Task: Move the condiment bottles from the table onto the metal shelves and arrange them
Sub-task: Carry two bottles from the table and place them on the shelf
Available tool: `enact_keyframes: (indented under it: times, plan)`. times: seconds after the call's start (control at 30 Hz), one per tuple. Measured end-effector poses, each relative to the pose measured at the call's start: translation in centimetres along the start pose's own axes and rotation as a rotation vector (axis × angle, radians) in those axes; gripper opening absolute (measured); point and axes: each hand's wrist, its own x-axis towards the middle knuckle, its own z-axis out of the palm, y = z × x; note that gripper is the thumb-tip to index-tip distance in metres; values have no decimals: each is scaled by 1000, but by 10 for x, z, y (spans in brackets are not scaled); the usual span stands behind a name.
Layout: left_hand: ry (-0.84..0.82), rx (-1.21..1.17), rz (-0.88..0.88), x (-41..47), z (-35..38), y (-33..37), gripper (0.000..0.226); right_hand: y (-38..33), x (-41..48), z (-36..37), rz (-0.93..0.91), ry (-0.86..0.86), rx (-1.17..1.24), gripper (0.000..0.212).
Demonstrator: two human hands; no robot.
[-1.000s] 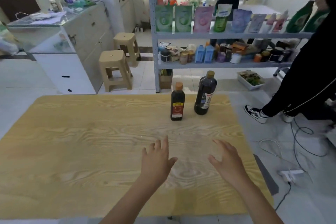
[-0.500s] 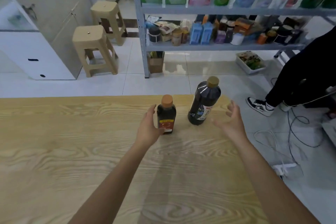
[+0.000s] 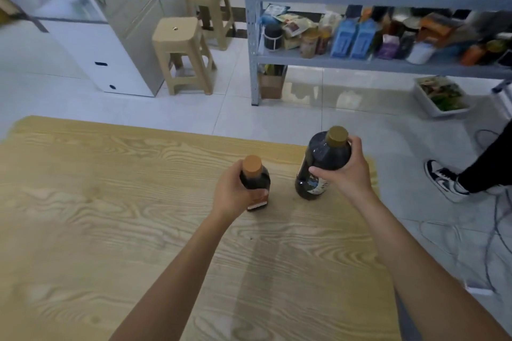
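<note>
Pale wood-grain tabletop [image 3: 110, 202] carries both condiment bottles near its far edge: a small dark bottle with an orange-brown cap [image 3: 256, 180] and, near it on the right, a larger dark bottle with a gold cap [image 3: 322, 163]. The left hand [image 3: 231, 194] wraps round the small bottle's body below the cap; the right hand [image 3: 346, 171] curls round the large bottle's shoulder. Both bases seem to rest on the wood. A good lift would probably be straight up, with both bottles upright and apart, and the bigger one likely needs the firmer hold. Beyond the tiled floor stands the grey metal shelving [image 3: 252, 36], its lower board crowded, so a gap must be chosen; loose cables [image 3: 496, 219] lie on the floor at right.
</note>
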Motion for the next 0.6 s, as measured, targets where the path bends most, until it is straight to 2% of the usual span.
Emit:
enact_keyframes:
  times: [0.17,0.37,0.47,0.6]
  plan:
    - [261,-80,-122,-39,14,5,45,1,-12,-16,-2,-97,-18,86]
    - [419,-197,-229,-98,-6,2,42,2,-43,-24,95,-174,41,73]
    - [508,-232,-224,-132,-27,3,40,-13,-63,-16,38,-262,17,68]
    - [630,-246,-210,-176,-68,1,40,-60,-91,12,-127,-406,-32,70]
